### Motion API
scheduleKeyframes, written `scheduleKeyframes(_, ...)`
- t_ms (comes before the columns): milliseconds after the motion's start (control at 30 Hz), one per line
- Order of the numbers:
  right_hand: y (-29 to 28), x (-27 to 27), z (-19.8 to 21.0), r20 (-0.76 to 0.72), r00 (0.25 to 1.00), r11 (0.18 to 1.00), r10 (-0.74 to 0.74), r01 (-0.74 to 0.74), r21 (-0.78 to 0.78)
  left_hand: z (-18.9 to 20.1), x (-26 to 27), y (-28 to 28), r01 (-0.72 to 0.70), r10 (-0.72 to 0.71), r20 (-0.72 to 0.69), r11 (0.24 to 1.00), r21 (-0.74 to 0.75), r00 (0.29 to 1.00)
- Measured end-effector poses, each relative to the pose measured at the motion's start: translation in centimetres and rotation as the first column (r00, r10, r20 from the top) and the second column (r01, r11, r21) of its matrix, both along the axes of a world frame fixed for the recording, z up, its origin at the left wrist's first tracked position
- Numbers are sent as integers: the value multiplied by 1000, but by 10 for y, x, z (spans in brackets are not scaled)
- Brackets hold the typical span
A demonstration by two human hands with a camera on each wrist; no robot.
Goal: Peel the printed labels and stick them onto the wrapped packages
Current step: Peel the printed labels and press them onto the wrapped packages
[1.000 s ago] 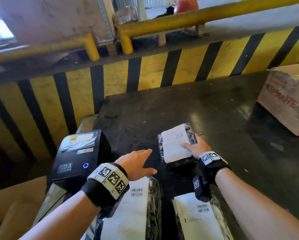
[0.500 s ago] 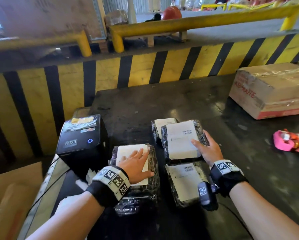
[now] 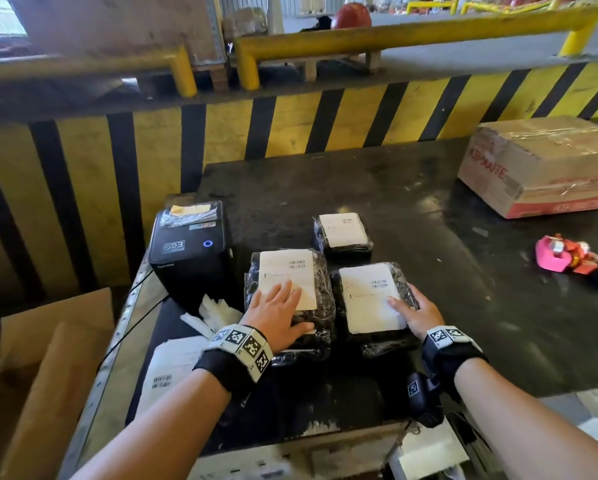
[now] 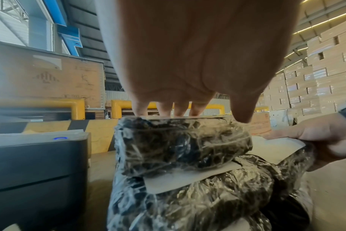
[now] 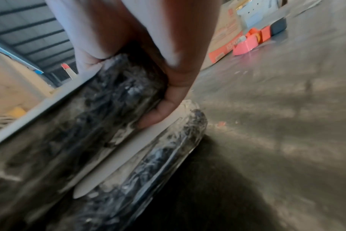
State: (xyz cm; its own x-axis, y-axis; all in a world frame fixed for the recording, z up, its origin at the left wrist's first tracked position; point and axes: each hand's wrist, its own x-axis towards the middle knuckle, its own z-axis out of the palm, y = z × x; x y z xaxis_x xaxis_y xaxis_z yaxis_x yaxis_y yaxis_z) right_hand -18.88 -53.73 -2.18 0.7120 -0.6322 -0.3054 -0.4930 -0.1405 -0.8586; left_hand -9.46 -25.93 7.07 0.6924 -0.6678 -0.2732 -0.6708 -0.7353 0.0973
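Observation:
Three black film-wrapped packages with white labels lie on the dark table [image 3: 377,188]. My left hand [image 3: 276,313] lies flat, fingers straight, on the label [image 3: 283,268] of the left package [image 3: 323,299]. In the left wrist view this package [image 4: 178,143] sits on top of another one [image 4: 188,201]. My right hand [image 3: 415,311] grips the right package [image 3: 402,278] by its side. In the right wrist view its fingers [image 5: 164,109] curl under that package [image 5: 109,101], above a lower one [image 5: 160,154]. The third package [image 3: 342,233] lies farther back, untouched.
A black label printer [image 3: 190,247] stands at the table's left edge, with crumpled backing paper [image 3: 214,313] and a printed sheet [image 3: 173,368] in front of it. A cardboard box [image 3: 539,168] and a pink tape dispenser [image 3: 564,254] sit at the right. A striped barrier [image 3: 290,126] runs behind.
My left hand came down flat onto the left package's label. My right hand drew its package nearer, over the package that lay in front. The view pulled back.

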Motion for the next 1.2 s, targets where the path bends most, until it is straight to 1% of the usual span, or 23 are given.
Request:
scheduleKeyframes(233,4,0,13,-139,990,987,26,-48,-156,12,-1,17,57,-56,11,995,-81,998)
scheduleKeyframes(300,6,0,17,-172,984,975,40,-76,-208,16,5,18,48,-48,-1,992,-113,999)
scheduleKeyframes(400,3,7,33,-221,973,939,71,-140,-315,21,23,15,36,-40,-36,995,-90,999)
scheduleKeyframes(467,2,19,54,-202,976,918,80,-152,-367,26,37,11,34,-37,-63,998,-47,997)
scheduleKeyframes(533,6,37,77,-138,985,910,104,-150,-386,33,51,5,31,-33,-65,999,-33,997)
scheduleKeyframes(600,15,60,97,-86,982,887,167,-188,-421,37,65,1,6,-7,-36,1000,-31,999)
scheduleKeyframes(667,27,85,113,-67,965,843,254,-255,-474,39,77,0,-42,41,-17,999,-34,999)
scheduleKeyframes(800,64,133,142,-32,905,733,424,-364,-574,42,99,17,-142,143,3,984,-105,990)
scheduleKeyframes(900,103,160,158,-35,848,660,529,-437,-611,42,114,47,-222,225,-4,960,-171,974)
scheduleKeyframes(967,135,174,166,-42,795,609,605,-497,-618,43,123,71,-273,275,-27,934,-228,961)
scheduleKeyframes(1067,185,189,171,-44,722,549,691,-563,-618,31,128,114,-366,366,-60,876,-315,929)
scheduleKeyframes(1133,220,194,169,-44,700,536,713,-584,-610,19,126,143,-391,384,-88,863,-320,919)
scheduleKeyframes(1200,255,195,161,-74,682,511,728,-611,-605,5,120,171,-422,402,-129,859,-289,906)
